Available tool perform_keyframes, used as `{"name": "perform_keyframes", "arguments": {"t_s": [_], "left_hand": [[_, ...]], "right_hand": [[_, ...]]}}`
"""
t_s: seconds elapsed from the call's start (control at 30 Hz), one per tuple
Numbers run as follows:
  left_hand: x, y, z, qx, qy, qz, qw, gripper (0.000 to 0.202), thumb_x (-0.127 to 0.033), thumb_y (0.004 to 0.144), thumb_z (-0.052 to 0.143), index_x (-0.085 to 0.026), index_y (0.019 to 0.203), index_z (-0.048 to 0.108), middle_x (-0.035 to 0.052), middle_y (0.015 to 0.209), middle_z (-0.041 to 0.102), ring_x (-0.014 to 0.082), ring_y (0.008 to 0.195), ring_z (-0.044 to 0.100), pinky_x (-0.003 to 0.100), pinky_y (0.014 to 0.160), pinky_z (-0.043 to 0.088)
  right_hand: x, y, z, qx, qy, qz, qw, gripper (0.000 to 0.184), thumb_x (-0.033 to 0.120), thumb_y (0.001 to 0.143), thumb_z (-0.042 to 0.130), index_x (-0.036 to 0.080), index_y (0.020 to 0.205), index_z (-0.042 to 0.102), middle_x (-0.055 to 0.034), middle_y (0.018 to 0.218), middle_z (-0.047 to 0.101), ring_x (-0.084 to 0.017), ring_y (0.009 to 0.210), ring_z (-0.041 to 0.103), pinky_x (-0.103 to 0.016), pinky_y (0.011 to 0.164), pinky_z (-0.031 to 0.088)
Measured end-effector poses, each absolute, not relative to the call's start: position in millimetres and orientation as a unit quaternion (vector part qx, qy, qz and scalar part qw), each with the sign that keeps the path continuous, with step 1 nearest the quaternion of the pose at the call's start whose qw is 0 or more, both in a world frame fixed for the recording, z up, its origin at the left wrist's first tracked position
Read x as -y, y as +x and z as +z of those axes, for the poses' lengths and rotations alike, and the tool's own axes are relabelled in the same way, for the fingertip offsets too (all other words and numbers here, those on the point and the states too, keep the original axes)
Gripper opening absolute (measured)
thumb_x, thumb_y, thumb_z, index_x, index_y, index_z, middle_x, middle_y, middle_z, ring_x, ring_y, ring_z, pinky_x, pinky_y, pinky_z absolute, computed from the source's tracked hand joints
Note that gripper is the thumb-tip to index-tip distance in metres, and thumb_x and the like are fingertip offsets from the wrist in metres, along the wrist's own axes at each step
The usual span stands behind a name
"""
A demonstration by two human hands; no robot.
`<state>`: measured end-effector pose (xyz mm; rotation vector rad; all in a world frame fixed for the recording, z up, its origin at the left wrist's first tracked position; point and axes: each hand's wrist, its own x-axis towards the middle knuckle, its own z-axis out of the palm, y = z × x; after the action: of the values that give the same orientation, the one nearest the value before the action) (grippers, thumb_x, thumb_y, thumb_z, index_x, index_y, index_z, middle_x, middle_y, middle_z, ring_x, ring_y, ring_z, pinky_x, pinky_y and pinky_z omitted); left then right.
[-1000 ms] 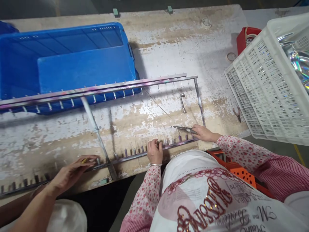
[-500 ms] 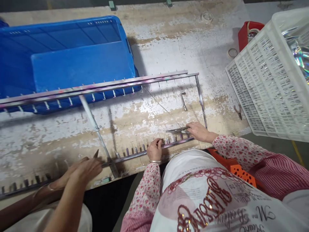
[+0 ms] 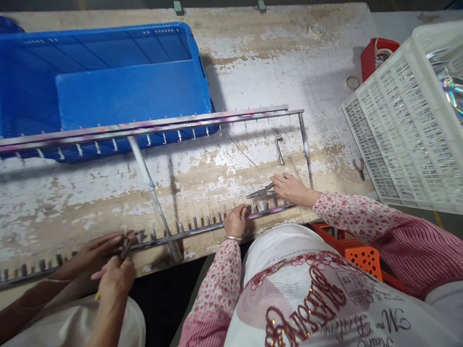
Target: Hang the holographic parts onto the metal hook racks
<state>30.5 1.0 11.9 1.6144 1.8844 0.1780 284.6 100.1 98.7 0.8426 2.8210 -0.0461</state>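
- Nearest: orange plastic piece (image 3: 361,258), person's side of the metal rack (image 3: 137,156), partly hidden.
- Co-worker's hands (image 3: 117,282), one pointed: both at the rack's near bar (image 3: 197,233), left of its middle post; dark tool there, too blurred to name.
- Left hand (image 3: 235,221): on the rack's near bar, right of the middle post, fingers curled and bunched. Fingertips partly hidden; cannot tell whether they pinch a peg or just touch.
- Pegs (image 3: 195,222): upright row along the rack's near bar, grey and purplish, thin wires above some.
- Right hand (image 3: 289,188): over the right end of the rack's near bar, closed around the handles of long-nose pliers (image 3: 258,193). Nose points left, toward the left hand, apart from it.
- Step, judged: plier work on the near-bar pegs, left hand probably steadying.
- Next move, judged: needs left fingers firm and clear of the nose, tips lined up on one peg or wire.
- L-shaped wrench (image 3: 279,150): on the table inside the rack frame, near its right end.
- Small pliers (image 3: 359,168): right of the rack, beside white basket (image 3: 390,120).
- Hooks (image 3: 179,135): row along the rack's far bar.
- Blue bin (image 3: 130,91): beyond the rack's far bar, left part.
- Tape roll (image 3: 317,29): farthest, beyond the rack's right end.
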Motion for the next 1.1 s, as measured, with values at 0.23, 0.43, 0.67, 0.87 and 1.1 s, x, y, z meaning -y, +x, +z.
{"name": "perform_keyframes", "arguments": {"t_s": [0.23,0.43,0.67,0.87,1.1], "left_hand": [[0.9,32.4,17.9,-0.710,0.622,0.075,0.323,0.029,-0.029,0.094,0.047,-0.024,0.110,0.070,0.0062,0.112,0.071,0.0215,0.095,0.067,0.031,0.080,0.049],[2.2,33.4,14.8,-0.710,0.618,0.079,0.327,0.030,-0.028,0.095,0.044,-0.023,0.112,0.069,0.0057,0.115,0.070,0.0213,0.100,0.065,0.031,0.083,0.048],[2.2,31.8,15.9,-0.706,0.626,0.079,0.322,0.029,-0.029,0.095,0.045,-0.025,0.111,0.069,0.0049,0.113,0.071,0.0205,0.098,0.066,0.030,0.081,0.048],[4.0,28.2,18.5,-0.675,0.647,0.118,0.335,0.023,-0.030,0.092,0.055,-0.026,0.107,0.071,0.0043,0.105,0.073,0.0196,0.096,0.067,0.029,0.081,0.049],[7.1,24.6,11.6,-0.681,0.636,0.144,0.334,0.023,-0.024,0.092,0.052,-0.024,0.105,0.071,0.0049,0.107,0.073,0.0184,0.098,0.067,0.029,0.086,0.050]], "right_hand": [[-107.5,280.7,101.4,-0.948,0.281,-0.056,0.139,0.020,0.010,0.090,0.048,0.013,0.082,0.065,-0.0132,0.093,0.060,-0.024,0.091,0.050,-0.036,0.075,0.034],[-113.3,288.0,108.8,-0.941,0.291,-0.081,0.155,0.021,0.017,0.094,0.046,0.013,0.087,0.065,-0.0141,0.101,0.060,-0.025,0.097,0.051,-0.037,0.080,0.034],[-111.9,283.0,114.9,-0.939,0.278,-0.085,0.182,0.022,0.013,0.093,0.045,0.012,0.086,0.066,-0.0143,0.096,0.062,-0.024,0.094,0.054,-0.036,0.079,0.037],[-109.4,298.4,108.3,-0.871,0.309,-0.301,0.236,0.019,0.026,0.090,0.056,0.012,0.092,0.069,-0.0109,0.089,0.066,-0.018,0.079,0.060,-0.028,0.071,0.041],[-100.0,303.0,74.8,-0.767,0.286,-0.545,0.181,0.034,0.044,0.089,0.060,0.011,0.093,0.069,-0.0029,0.077,0.066,-0.013,0.069,0.057,-0.024,0.068,0.043]]}}
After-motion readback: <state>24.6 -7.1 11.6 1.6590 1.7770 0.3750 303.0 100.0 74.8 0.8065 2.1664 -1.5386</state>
